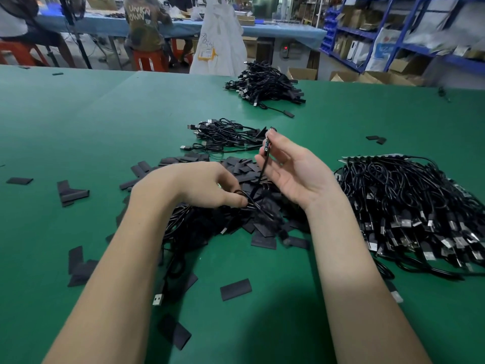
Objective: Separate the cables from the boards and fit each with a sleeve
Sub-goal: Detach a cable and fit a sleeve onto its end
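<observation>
Now | right hand (294, 172) pinches cable (263, 168) upright | left hand (199, 187) fingers grip, seemingly, cable loop | sleeves (236, 289) scattered around

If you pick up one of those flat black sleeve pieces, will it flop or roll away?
Probably neither. A loose sleeve lies flat on the green table, so rolling seems unlikely. It looks thin and likely light, so it may bend easily and slide when nudged.
</observation>
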Tool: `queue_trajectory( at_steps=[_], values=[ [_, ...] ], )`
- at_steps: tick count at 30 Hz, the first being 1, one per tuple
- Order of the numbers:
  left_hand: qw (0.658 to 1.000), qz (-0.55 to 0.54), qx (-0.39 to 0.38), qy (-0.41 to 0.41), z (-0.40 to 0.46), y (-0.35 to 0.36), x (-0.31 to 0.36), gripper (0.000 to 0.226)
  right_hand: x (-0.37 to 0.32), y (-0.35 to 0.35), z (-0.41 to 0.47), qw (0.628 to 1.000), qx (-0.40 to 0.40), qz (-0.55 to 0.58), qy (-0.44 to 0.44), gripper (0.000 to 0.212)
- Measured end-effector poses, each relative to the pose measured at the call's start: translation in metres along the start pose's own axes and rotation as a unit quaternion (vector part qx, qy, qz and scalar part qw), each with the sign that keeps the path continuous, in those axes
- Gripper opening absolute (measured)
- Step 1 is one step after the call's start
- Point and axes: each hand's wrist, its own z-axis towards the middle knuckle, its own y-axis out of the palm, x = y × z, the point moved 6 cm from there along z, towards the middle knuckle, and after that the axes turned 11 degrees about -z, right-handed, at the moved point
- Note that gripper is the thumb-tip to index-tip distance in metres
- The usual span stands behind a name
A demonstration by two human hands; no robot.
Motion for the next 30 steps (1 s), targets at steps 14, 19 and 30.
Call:
queue_trajectory(
  at_steps=[14,19,30],
  values=[
    [0.997,-0.045,-0.039,-0.054,-0.013,-0.005,-0.015,0.022,-0.014,-0.019,-0.003,0.996,0.076,0.033,-0.033,0.014],
    [0.974,-0.187,0.11,0.07,-0.01,-0.021,0.003,0.033,-0.017,0.001,-0.006,0.996,0.03,-0.069,-0.052,0.006],
    [0.794,-0.568,0.201,0.078,0.009,-0.011,0.017,0.01,-0.012,-0.009,-0.001,0.956,0.106,-0.266,-0.062,0.018]
  ],
)
